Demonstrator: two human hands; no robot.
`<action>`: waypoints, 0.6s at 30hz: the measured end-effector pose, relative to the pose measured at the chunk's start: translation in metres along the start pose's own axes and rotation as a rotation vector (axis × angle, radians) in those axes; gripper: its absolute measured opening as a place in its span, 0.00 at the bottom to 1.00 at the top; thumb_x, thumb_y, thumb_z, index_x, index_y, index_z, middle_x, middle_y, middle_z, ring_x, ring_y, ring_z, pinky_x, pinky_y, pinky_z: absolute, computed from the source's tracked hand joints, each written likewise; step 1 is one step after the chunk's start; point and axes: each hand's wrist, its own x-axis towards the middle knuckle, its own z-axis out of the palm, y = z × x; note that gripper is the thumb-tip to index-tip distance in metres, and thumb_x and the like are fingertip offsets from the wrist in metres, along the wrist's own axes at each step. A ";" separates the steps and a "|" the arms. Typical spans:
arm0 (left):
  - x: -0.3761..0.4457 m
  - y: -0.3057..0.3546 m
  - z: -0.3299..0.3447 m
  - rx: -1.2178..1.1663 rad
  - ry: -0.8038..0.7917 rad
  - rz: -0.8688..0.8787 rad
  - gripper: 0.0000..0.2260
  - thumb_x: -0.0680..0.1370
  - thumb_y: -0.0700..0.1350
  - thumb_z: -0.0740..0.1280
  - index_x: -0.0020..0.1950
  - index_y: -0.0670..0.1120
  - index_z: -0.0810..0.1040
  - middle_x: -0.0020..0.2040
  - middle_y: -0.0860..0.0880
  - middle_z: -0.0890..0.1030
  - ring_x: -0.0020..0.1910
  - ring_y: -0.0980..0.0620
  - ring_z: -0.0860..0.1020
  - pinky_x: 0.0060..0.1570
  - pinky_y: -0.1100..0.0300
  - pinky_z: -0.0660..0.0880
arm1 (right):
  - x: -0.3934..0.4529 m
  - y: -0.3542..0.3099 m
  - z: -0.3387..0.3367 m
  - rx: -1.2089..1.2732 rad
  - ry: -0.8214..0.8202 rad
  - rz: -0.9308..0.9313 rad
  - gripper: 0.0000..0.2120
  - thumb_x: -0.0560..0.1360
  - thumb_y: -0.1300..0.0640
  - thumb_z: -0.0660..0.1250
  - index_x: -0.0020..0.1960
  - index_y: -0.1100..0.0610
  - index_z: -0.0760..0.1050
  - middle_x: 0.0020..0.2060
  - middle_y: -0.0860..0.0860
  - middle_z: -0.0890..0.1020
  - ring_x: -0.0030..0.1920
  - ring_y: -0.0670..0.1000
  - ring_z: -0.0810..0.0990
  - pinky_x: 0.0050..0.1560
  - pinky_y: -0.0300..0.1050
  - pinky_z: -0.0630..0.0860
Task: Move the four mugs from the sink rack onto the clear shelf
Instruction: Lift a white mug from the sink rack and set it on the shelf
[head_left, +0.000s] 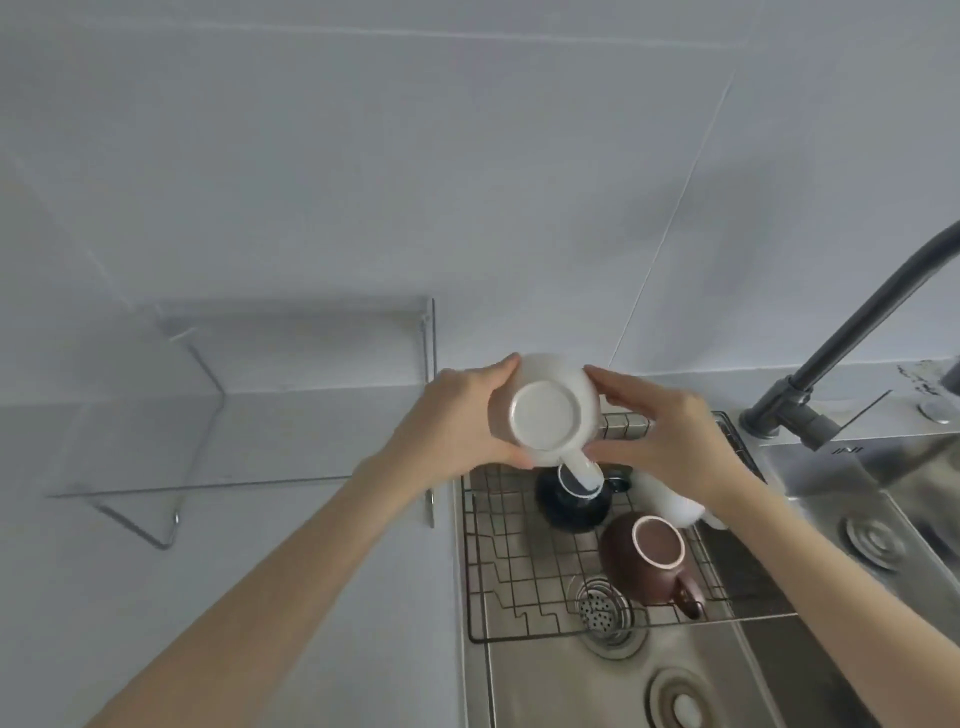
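A white mug (545, 410) is held above the back of the wire sink rack (511, 577), its base turned toward me and its handle pointing down. My left hand (457, 421) grips its left side and my right hand (670, 441) grips its right side. On the rack a dark blue mug (566, 512) sits upside down just under the held mug. A brown mug (644, 558) lies upside down at the rack's right. Another white mug (670, 501) is partly hidden behind my right wrist. The clear shelf (218, 415) stands on the counter to the left, with nothing on it.
The steel sink (571, 686) lies under the rack, with a drain strainer (602, 610) showing through the wires. A dark grey faucet (852, 338) rises at the right. A second basin (883, 519) is at the far right. White counter (260, 597) stretches left of the sink.
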 end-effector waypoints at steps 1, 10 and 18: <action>-0.002 0.001 -0.018 -0.034 0.033 -0.008 0.44 0.56 0.49 0.80 0.69 0.46 0.65 0.58 0.49 0.79 0.59 0.50 0.77 0.60 0.59 0.71 | 0.010 -0.014 -0.003 0.010 -0.009 -0.025 0.36 0.58 0.60 0.79 0.64 0.49 0.71 0.54 0.40 0.78 0.54 0.41 0.77 0.57 0.25 0.68; -0.035 -0.059 -0.143 -0.041 0.186 -0.168 0.28 0.54 0.45 0.80 0.52 0.49 0.78 0.50 0.49 0.84 0.51 0.52 0.80 0.56 0.52 0.76 | 0.098 -0.119 0.069 0.068 -0.210 -0.250 0.33 0.62 0.59 0.77 0.65 0.53 0.72 0.57 0.47 0.79 0.59 0.46 0.76 0.66 0.41 0.69; -0.056 -0.147 -0.201 -0.051 0.180 -0.310 0.30 0.55 0.42 0.80 0.56 0.53 0.78 0.52 0.51 0.84 0.51 0.55 0.80 0.57 0.56 0.75 | 0.151 -0.155 0.174 0.129 -0.351 -0.282 0.30 0.62 0.52 0.77 0.63 0.49 0.73 0.56 0.49 0.82 0.59 0.48 0.77 0.65 0.46 0.71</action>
